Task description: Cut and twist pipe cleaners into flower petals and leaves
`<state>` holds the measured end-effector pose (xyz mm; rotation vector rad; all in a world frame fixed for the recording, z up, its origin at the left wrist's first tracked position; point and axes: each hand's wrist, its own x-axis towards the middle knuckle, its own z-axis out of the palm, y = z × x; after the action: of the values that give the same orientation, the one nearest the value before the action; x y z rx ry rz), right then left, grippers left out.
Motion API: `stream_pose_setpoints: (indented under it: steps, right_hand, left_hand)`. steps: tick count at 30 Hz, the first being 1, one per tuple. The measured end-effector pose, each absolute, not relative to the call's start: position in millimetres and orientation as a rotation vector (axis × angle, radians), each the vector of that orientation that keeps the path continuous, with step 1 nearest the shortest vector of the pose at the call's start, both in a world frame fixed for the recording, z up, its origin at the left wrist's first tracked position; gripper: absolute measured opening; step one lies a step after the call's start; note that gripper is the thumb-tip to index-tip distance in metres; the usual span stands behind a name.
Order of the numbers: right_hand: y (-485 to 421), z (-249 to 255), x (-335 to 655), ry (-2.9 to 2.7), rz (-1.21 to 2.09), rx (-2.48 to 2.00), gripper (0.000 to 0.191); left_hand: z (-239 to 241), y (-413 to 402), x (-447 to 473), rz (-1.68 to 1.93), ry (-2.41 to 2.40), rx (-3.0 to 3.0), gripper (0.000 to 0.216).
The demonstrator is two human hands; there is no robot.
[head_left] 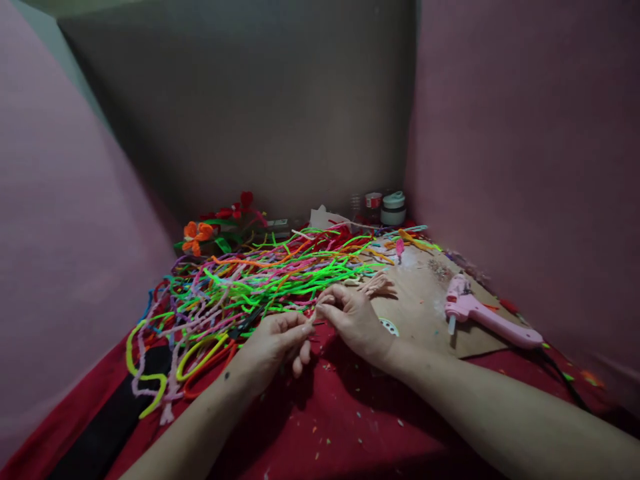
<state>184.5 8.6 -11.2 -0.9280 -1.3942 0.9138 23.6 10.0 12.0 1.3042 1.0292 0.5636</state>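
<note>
My left hand [277, 343] and my right hand [353, 320] meet over the front edge of a pile of pipe cleaners. Both are closed in a pinch, fingertips nearly touching. Between them is a small pale, cream-pink piece of pipe cleaner [313, 318], mostly covered by the fingers. Just beyond my right hand, a bundle of pale pipe cleaners [379, 285] lies partly on a brown board [420, 300]. The many-coloured pipe cleaners [295, 273] spread behind and to the left of my left hand. Yellow and orange loops [203, 360] lie left of it.
A pink glue gun [487, 313] rests on the board's right side, its cord trailing right. Pipe-cleaner flowers [197, 235] stand at the back left. A lidded container [393, 208] stands at the back. Small scraps dot the red cloth [350, 427]. Pink panels [525, 167] flank both sides.
</note>
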Motion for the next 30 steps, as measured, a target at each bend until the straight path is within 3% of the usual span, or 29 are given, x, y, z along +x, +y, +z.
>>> stream_pose_setpoints:
  steps: [5, 9, 16, 30]
  right_hand:
    - [2, -14, 182, -1.351, 0.872, -0.997, 0.023]
    - [-16, -17, 173, -1.843, 0.626, -0.862, 0.028]
    - [-27, -31, 158, -2.310, 0.132, -0.703, 0.026]
    - [-27, -24, 157, -2.457, 0.192, -0.729, 0.022]
  left_hand:
    - [44, 20, 28, 0.777, 1.206, 1.618, 0.025]
    - [60, 34, 59, 0.870, 1.252, 1.906, 0.021]
    - [29, 64, 120, 0.534, 1.249, 2.220, 0.023]
    - [9, 78, 135, 0.394, 1.302, 2.219, 0.023]
